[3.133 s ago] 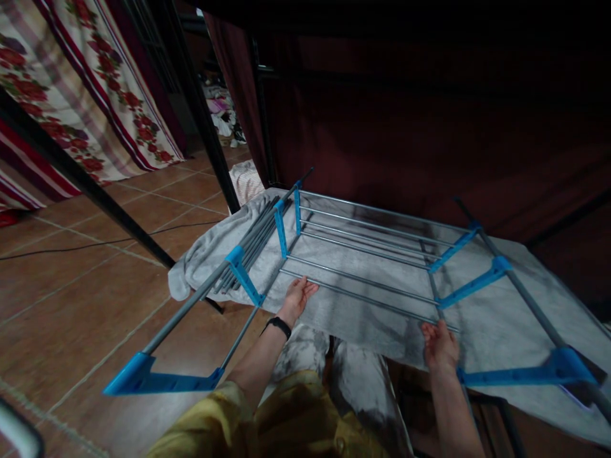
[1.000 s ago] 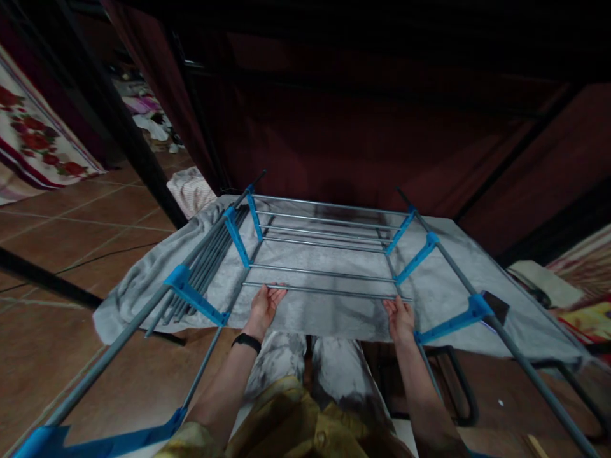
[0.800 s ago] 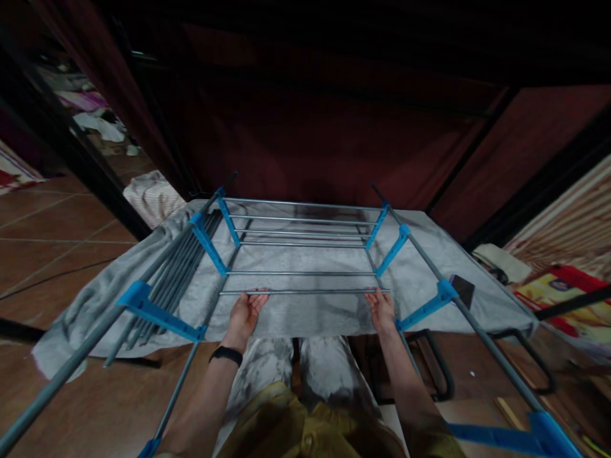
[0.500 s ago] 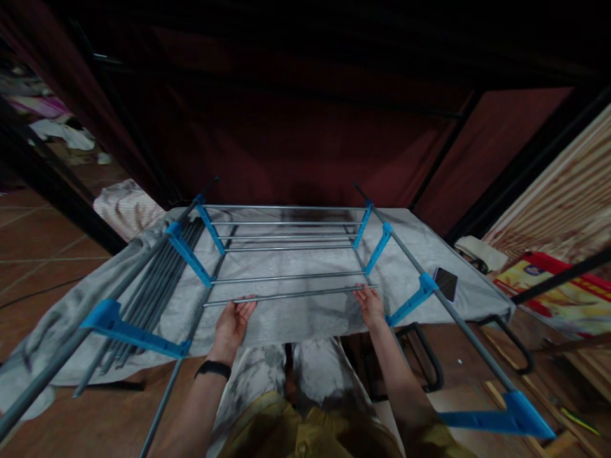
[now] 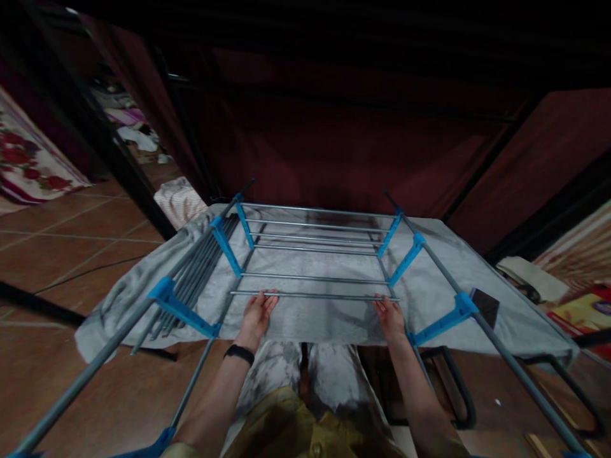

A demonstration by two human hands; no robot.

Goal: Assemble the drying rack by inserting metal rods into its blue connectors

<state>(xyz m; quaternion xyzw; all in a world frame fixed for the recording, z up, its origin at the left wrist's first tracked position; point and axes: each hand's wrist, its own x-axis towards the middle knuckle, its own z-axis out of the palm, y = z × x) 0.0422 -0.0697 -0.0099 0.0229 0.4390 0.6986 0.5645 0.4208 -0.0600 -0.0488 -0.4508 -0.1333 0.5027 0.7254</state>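
Observation:
A thin grey metal tube (image 5: 329,296) lies across the front of a half-built rack, held level between my hands. My left hand (image 5: 258,312) grips it near its left end, fingers curled from below. Close to the other end, my right hand (image 5: 389,313) pinches it with the fingertips. The rack has long grey side poles (image 5: 203,366) joined by blue plastic brackets, a left one (image 5: 184,310) and a right one (image 5: 443,321) flanking my hands. Several crossbars (image 5: 315,278) span the brackets farther back. Both tube ends stop near the lower side poles.
Several loose grey tubes (image 5: 193,280) lie bundled on the left of the cloth-covered table (image 5: 305,324). A phone (image 5: 485,306) rests on the right, beyond the side pole. A yellow and red box (image 5: 585,312) stands at far right. Dark red panels (image 5: 324,152) rise behind.
The view has turned left, shifting everything rightward. The tube's left end has come a little nearer the crossbar behind it, so it now lies more parallel. Both hands still hold it.

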